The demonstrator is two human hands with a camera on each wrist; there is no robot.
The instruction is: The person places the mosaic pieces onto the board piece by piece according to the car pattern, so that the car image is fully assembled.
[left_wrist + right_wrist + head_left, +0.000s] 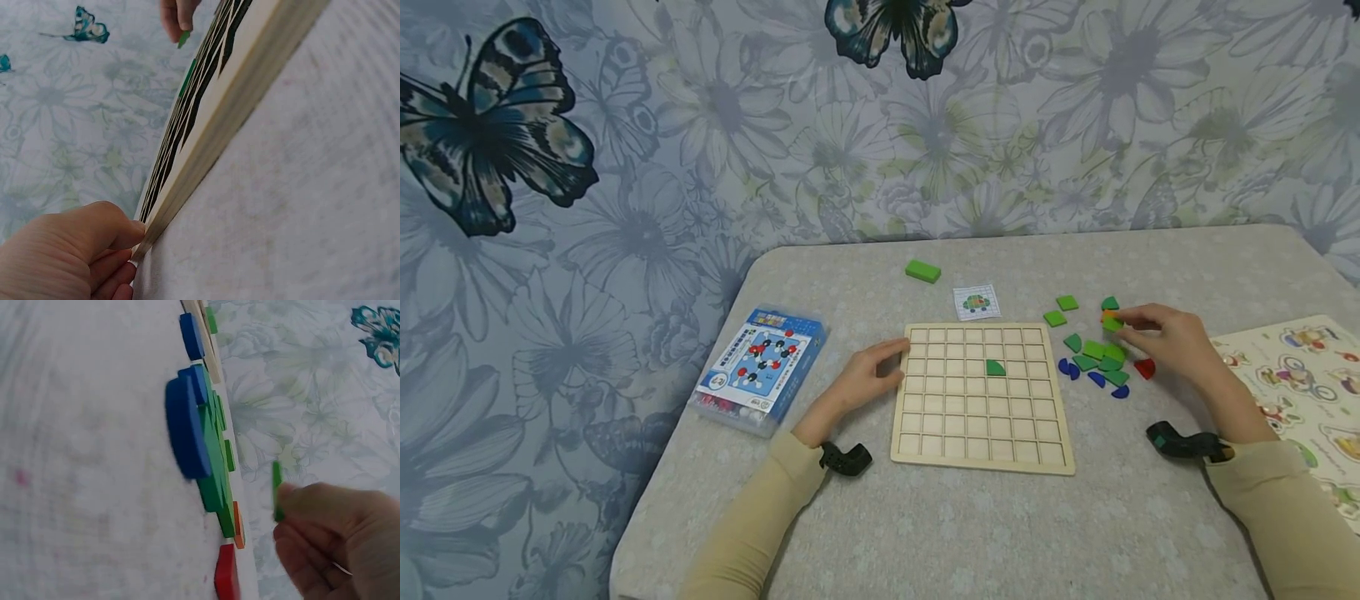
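Note:
A square wooden grid board (pixel 982 396) lies on the table with one dark green quarter-round piece (pixel 996 367) in its upper middle. At the board's upper left edge, my left hand (pixel 870 372) grips the rim; the thumb (pixel 128 232) is at the edge in the left wrist view, the other fingers bent below it. My right hand (pixel 1168 337) pinches a light green tile (pixel 277 487) between thumb and fingers, raised over the table at the right. Below and beside it lie loose green tiles (pixel 1093 350), blue half-round pieces (pixel 1097 379), a red piece (pixel 1145 368) and an orange piece (pixel 238 524).
Behind the board lie a small picture card (pixel 977 302) of a green car and a green block (pixel 922 271). A blue boxed set (pixel 760 367) sits at the left. A printed sheet (pixel 1300 375) lies at the right, partly under the right forearm.

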